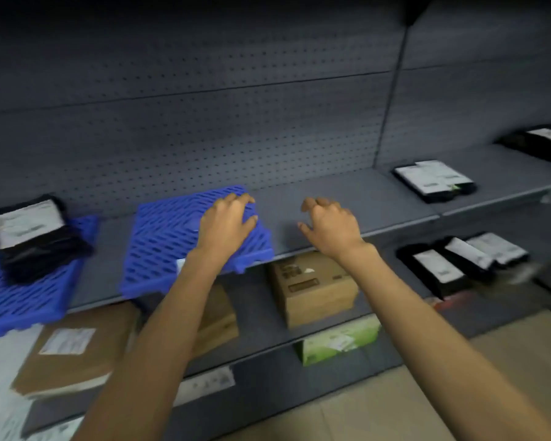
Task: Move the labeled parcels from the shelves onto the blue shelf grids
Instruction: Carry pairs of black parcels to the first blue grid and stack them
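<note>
Labeled parcels lie in several spots around the middle blue shelf grid [172,237], which sits bare on the grey shelf [347,202] with its front edge hanging over the shelf lip; to the left of that grid a black bagged parcel [35,237] with a white label rests on a second blue grid [23,300], its print too blurred to read; to the right of the middle grid, well apart on the same shelf, a flat black parcel [433,181] carries white labels with a small green mark, the writing unreadable; below and right of the grid, a row of black parcels [462,262] with white labels lies on the lower shelf; directly below the grid's right corner stands a brown cardboard box [312,288] with dark printing that cannot be made out; below the grid to the left lies a brown padded envelope [74,348] with a white label; a green and white box [337,340] sits one shelf lower still. The left hand [228,224] lies flat on the grid's right edge, fingers spread, gripping nothing; the right hand [331,226] hovers just right of the grid over the bare shelf, fingers loosely curled and apart, holding nothing.
</note>
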`<action>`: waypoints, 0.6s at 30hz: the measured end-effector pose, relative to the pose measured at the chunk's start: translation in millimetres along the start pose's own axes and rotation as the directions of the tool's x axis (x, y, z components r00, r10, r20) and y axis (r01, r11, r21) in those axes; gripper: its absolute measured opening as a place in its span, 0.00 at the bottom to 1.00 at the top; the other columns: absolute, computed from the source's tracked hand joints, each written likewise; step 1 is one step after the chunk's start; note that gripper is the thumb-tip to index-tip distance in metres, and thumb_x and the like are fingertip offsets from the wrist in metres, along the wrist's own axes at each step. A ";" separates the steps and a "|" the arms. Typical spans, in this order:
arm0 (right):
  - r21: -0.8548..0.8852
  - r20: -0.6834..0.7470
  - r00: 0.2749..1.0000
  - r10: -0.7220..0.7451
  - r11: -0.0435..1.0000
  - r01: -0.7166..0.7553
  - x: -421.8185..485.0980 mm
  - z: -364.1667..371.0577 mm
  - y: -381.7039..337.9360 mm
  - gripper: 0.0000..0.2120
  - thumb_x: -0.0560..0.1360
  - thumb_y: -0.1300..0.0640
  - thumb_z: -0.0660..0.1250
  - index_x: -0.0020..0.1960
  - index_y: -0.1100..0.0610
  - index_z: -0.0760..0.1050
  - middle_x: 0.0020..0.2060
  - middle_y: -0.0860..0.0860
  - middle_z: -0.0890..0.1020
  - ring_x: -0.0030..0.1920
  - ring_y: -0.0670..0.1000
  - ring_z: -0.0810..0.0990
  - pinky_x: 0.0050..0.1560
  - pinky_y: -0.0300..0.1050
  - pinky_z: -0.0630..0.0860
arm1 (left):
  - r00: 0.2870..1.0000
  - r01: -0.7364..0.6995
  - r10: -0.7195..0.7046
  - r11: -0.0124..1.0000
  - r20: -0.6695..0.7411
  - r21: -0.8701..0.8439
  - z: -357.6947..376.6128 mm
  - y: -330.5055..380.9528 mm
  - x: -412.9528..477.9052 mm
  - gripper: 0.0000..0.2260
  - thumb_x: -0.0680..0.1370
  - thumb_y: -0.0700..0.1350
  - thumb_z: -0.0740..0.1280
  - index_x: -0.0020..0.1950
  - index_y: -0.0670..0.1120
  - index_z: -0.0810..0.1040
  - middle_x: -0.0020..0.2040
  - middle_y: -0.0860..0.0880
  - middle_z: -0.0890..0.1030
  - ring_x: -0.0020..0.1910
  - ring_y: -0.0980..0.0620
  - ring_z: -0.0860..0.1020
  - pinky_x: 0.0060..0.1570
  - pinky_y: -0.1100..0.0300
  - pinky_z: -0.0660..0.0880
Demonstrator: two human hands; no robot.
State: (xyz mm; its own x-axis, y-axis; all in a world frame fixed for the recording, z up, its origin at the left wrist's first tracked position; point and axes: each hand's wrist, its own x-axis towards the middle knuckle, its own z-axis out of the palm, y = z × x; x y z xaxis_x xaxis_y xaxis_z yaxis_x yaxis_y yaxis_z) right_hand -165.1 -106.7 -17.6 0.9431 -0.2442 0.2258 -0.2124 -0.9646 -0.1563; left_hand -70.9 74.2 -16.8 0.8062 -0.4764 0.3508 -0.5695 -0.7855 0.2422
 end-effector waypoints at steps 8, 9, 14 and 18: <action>-0.043 -0.040 0.972 0.232 0.971 -0.234 -71.2 -39.7 184.8 0.18 0.79 0.49 0.63 0.65 0.55 0.70 0.62 0.56 0.76 0.63 0.60 0.74 0.59 0.53 0.71 | 0.959 -0.267 0.270 0.962 0.086 -0.050 69.2 192.9 29.3 0.15 0.79 0.51 0.66 0.65 0.51 0.75 0.61 0.48 0.78 0.61 0.43 0.76 0.53 0.47 0.75; -0.048 -0.048 0.964 0.261 0.964 -0.263 -78.8 -43.2 202.8 0.18 0.78 0.49 0.63 0.65 0.56 0.70 0.62 0.56 0.76 0.64 0.60 0.74 0.59 0.53 0.72 | 0.949 -0.298 0.302 0.953 0.092 -0.060 77.5 213.8 32.1 0.15 0.79 0.51 0.66 0.65 0.51 0.75 0.61 0.48 0.78 0.61 0.43 0.76 0.52 0.47 0.75; -0.069 -0.084 0.922 0.378 0.921 -0.384 -110.1 -58.8 294.0 0.17 0.79 0.50 0.63 0.63 0.57 0.71 0.58 0.56 0.77 0.61 0.61 0.75 0.56 0.55 0.74 | 0.886 -0.438 0.451 0.891 0.112 -0.120 120.4 315.8 56.6 0.15 0.80 0.50 0.65 0.66 0.50 0.75 0.62 0.47 0.78 0.61 0.44 0.76 0.49 0.49 0.75; -0.105 -0.104 0.883 0.458 0.877 -0.468 -122.1 -69.3 370.9 0.15 0.79 0.50 0.62 0.62 0.57 0.71 0.56 0.55 0.77 0.60 0.60 0.75 0.55 0.55 0.73 | 0.836 -0.519 0.538 0.840 0.111 -0.158 155.7 399.4 83.4 0.15 0.79 0.51 0.66 0.64 0.49 0.76 0.61 0.46 0.78 0.60 0.43 0.76 0.50 0.49 0.75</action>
State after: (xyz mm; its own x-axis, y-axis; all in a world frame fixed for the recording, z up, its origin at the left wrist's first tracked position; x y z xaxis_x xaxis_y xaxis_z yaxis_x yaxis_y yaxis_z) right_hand -376.8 -441.5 -36.4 0.7082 -0.6682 0.2279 -0.6548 -0.7424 -0.1419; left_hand -206.2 -340.8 -31.6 0.3855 -0.8642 0.3234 -0.9223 -0.3499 0.1643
